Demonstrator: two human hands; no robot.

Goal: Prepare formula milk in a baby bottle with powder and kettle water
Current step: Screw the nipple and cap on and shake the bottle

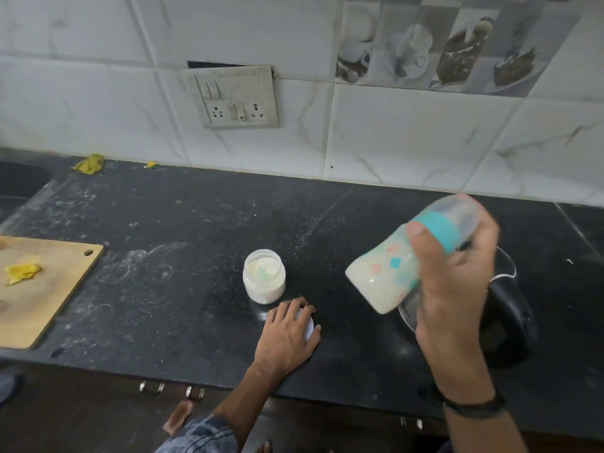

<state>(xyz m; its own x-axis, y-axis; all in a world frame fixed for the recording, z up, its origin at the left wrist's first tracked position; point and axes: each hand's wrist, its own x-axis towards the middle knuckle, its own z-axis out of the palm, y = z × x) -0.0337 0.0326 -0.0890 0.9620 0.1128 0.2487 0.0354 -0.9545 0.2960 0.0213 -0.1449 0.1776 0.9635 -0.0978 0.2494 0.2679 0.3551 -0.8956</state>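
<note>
A black counter (183, 289), dusted with white powder, is seen running left to right below a tiled wall (392, 135), on which a switch panel (233, 96) is fixed. Its near edge is crossed by both forearms. A wooden cutting board (42, 299) is laid at the left, its near corner close to the counter's near edge, and a wide stretch of dusty surface lies between the board and the jar. A black kettle (510, 322) is set at the right, near the front edge and largely hidden behind the right hand (457, 282). That hand is raised above the counter with the wrist bent, its fingers and thumb wrapped round the upper body of a baby bottle (385, 276). The bottle is held tilted, its base down toward the near left and its capped top up toward the far right. It is filled with milky white liquid and is blurred. The left hand (287, 335) is laid palm down near the front edge, its fingers and thumb curled round the rim of a white lid (308, 325), which lies flat on the counter. An open jar (264, 276) of white powder stands upright just beyond that hand, close to the fingertips but apart from them. A crumpled yellow cloth (23, 269) rests on the board.
</note>
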